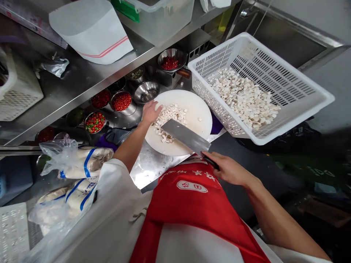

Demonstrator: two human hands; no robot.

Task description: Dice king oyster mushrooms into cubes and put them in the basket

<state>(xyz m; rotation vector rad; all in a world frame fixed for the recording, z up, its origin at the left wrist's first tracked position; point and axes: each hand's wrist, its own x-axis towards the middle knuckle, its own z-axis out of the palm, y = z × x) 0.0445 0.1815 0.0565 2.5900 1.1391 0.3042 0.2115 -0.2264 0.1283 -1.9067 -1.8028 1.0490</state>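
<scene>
My right hand (pixel 229 168) is closed on the dark handle of a cleaver (pixel 184 136), whose wide blade lies over the near part of a round white cutting board (pixel 196 113). My left hand (pixel 150 111) rests with fingers curved against a pile of small white diced cubes (pixel 170 118) on the board, at the pile's left side. The blade's tip reaches the cubes. A white slotted plastic basket (pixel 298 93) stands tilted at the board's right edge, holding many more of the same white cubes (pixel 244 98).
Several small steel bowls of chopped red chilli (pixel 121 101) and mixed peppers (pixel 94 122) line the back under a steel shelf (pixel 90 78). Bagged white rolls (pixel 79 162) lie at my left. A clear tub (pixel 161 18) and a paper hat (pixel 91 31) sit on the shelf.
</scene>
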